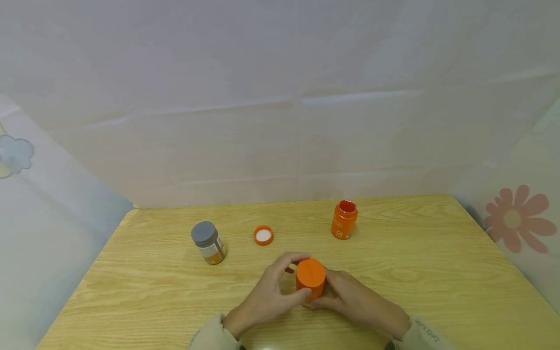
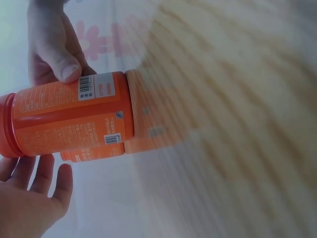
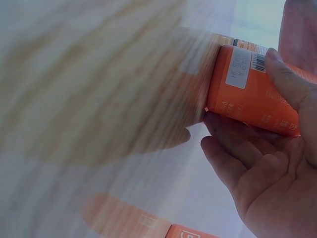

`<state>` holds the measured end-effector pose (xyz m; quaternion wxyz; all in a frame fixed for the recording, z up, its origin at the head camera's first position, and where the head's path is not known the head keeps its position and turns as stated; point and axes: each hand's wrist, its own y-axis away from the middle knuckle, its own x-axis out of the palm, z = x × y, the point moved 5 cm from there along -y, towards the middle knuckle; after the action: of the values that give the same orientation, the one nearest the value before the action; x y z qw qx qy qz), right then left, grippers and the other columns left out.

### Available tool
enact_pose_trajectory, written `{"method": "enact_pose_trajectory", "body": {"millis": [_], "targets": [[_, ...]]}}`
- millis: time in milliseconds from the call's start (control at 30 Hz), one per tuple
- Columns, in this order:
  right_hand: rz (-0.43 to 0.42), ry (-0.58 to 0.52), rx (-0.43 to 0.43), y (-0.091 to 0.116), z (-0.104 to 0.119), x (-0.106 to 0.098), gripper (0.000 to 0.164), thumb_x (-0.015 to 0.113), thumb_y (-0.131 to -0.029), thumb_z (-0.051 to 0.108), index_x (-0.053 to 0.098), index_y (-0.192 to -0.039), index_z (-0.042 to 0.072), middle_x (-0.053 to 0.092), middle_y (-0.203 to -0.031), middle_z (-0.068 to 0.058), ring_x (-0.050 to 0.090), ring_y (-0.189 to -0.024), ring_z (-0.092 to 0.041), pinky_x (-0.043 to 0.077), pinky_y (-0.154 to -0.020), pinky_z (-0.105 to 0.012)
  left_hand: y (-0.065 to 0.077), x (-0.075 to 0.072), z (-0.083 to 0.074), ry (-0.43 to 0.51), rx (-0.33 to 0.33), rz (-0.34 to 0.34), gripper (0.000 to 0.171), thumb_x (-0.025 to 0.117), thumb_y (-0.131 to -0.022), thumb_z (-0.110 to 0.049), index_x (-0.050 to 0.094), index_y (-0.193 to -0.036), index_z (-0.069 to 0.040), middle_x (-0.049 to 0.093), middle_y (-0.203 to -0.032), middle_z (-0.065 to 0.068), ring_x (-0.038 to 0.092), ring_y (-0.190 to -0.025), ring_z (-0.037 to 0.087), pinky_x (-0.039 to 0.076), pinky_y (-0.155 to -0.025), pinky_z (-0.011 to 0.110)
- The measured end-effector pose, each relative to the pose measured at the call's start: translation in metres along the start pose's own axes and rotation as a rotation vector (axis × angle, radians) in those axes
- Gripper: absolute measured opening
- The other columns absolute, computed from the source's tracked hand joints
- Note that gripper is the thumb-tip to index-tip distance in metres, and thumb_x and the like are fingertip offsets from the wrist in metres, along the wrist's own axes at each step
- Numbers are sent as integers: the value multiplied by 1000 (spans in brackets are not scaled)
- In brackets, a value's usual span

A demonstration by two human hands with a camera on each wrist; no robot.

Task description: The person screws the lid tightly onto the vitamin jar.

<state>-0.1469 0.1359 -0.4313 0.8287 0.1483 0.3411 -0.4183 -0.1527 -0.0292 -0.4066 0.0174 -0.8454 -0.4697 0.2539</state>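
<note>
An orange jar (image 2: 69, 116) with printed labels stands upright near the front of the table, between both hands. Its orange lid (image 1: 311, 273) is on top. My left hand (image 1: 272, 294) holds the lid from the left, with the thumb in front and a finger behind. Lower down, my right hand (image 1: 356, 297) grips the jar's body. In the right wrist view the right thumb (image 3: 285, 79) presses beside the barcode label, and the other fingers go round the far side. The lid lies outside the right wrist view.
Farther back on the right stands a second orange jar (image 1: 343, 224), uncovered, its red inside showing. A loose orange lid (image 1: 263, 236) lies with its white inner face up. Left of it is a jar with a grey lid (image 1: 204, 233). Pale cloth walls (image 1: 297, 146) border the wooden table (image 1: 153, 291).
</note>
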Motion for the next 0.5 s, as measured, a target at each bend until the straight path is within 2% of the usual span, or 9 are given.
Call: {"method": "enact_pose_trajectory", "body": {"millis": [267,400,500], "targets": [[-4,13,-6,0,0,0,54,57,-93,56,54,-131,18,66,-124,10,60,-111,-3,52,-101,-38,-1,4,-2,28,-30,27,60,72,-91,-26,46,-145,-24,56,-139,-2,50,-120,10,44,-103,33],[1,17,6,0,0,0,54,56,-93,56,54,-130,18,66,-124,10,60,-110,-3,52,-101,-39,-1,3,-1,31,-71,-13,63,76,-88,-28,45,-143,-23,56,-134,-5,50,-119,10,44,-101,34],[7,11,19,0,-1,0,52,57,-93,56,55,-130,18,66,-122,12,60,-109,-2,51,-101,-39,-1,1,1,44,-99,-55,61,80,-84,-29,48,-135,-21,58,-128,-8,52,-115,9,44,-99,35]]}}
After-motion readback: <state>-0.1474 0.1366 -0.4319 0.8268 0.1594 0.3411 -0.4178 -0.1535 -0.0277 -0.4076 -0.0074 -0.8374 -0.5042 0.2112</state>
